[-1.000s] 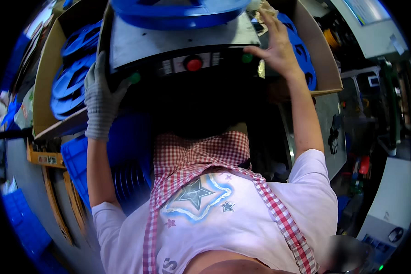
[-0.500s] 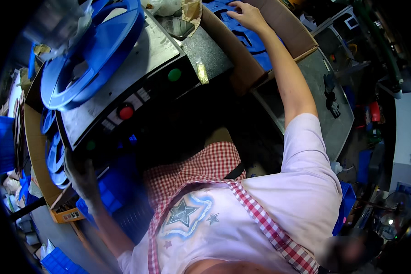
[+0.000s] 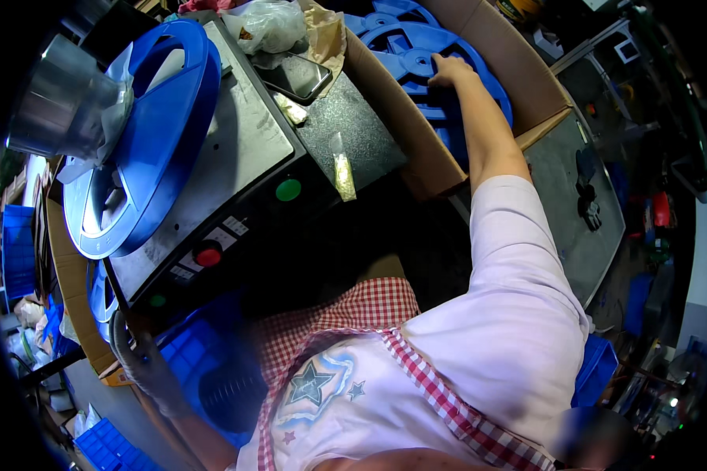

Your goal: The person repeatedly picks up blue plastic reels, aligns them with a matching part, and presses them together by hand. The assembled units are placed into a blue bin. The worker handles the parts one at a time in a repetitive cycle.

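My right hand (image 3: 452,73) is at the far right of centre, over a cardboard box (image 3: 530,94). Its fingers are bent onto the hub of a large blue plastic reel (image 3: 479,63) lying on other blue reels there. Low on the left is my left hand (image 3: 148,370), which looks to be in a pale glove. Its fingers point upward, stretched out and holding nothing, beside the lower corner of a black and grey machine (image 3: 243,133). Another blue reel (image 3: 188,129) stands tilted on the machine, against a clear, shiny cylinder (image 3: 59,98).
Red (image 3: 207,257) and green (image 3: 288,190) buttons sit on the machine's front. A phone (image 3: 300,77) and a plastic bag (image 3: 265,25) lie behind it. At left, a second cardboard box (image 3: 75,275) holds blue reels. Below the machine is a blue crate (image 3: 196,345).
My right hand has gone from spread fingers over the reels to bent fingers at a reel's hub. My left hand has moved slightly lower. The whole view has shifted.
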Action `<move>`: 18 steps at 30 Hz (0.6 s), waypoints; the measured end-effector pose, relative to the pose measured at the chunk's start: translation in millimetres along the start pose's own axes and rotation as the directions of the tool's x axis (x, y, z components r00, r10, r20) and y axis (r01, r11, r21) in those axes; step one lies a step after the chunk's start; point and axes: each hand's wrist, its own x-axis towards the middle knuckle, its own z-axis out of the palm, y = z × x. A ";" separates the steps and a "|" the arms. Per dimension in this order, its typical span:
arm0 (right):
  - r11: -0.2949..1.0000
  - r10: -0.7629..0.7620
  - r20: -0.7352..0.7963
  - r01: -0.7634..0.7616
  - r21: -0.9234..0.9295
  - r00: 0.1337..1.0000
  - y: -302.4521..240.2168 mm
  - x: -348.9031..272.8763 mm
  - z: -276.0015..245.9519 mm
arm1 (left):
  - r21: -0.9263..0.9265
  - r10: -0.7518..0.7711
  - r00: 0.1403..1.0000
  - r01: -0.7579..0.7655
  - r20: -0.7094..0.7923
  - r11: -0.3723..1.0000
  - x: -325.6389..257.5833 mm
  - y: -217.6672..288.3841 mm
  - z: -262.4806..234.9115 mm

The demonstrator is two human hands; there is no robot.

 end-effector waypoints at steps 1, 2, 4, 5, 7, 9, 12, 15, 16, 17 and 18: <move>1.000 -0.019 -0.152 0.018 -0.007 0.988 -2.1 -6.6 -12.7 | 0.019 0.068 0.998 -0.068 -0.008 0.998 1.7 5.4 -0.5; 0.999 -0.039 -0.299 0.036 -0.014 0.953 -4.2 -11.7 -21.7 | 0.040 0.135 0.991 -0.134 -0.014 0.990 4.5 11.2 -1.2; 0.996 -0.051 -0.427 0.017 -0.083 0.903 0.6 -23.1 -46.2 | 0.154 0.281 0.960 -0.278 0.003 0.948 22.1 18.5 -9.2; 0.995 -0.053 -0.511 0.005 -0.095 0.858 6.8 -35.3 -57.6 | 0.118 0.317 0.948 -0.314 -0.012 0.942 34.1 27.0 -7.0; 0.999 -0.046 -0.577 0.025 -0.045 0.816 34.1 -52.1 -80.9 | 0.102 0.371 0.928 -0.368 -0.013 0.924 59.4 54.8 -9.7; 0.996 0.002 -0.722 0.059 0.059 0.692 59.6 -83.2 -95.4 | 0.180 0.487 0.873 -0.484 0.033 0.856 86.9 75.8 -9.2; 0.893 0.109 -0.711 0.245 0.377 0.695 64.3 -153.9 -122.2 | 0.249 0.623 0.771 -0.634 0.132 0.732 108.3 97.7 -10.5; 0.220 0.117 -0.596 0.564 0.796 0.795 63.5 -231.2 -125.9 | 0.340 0.717 0.683 -0.713 0.139 0.613 129.7 78.2 2.3; -0.021 0.141 -0.570 0.578 0.816 0.809 43.3 -267.2 -123.0 | 0.350 0.722 0.673 -0.722 0.158 0.597 138.2 70.2 11.9; -0.140 0.117 -0.556 0.568 0.811 0.823 33.1 -289.3 -114.3 | 0.374 0.717 0.672 -0.723 0.184 0.582 142.7 62.4 17.3; -0.251 0.091 -0.546 0.550 0.797 0.833 22.7 -312.4 -110.7 | 0.445 0.744 0.652 -0.716 0.150 0.538 149.3 51.8 21.5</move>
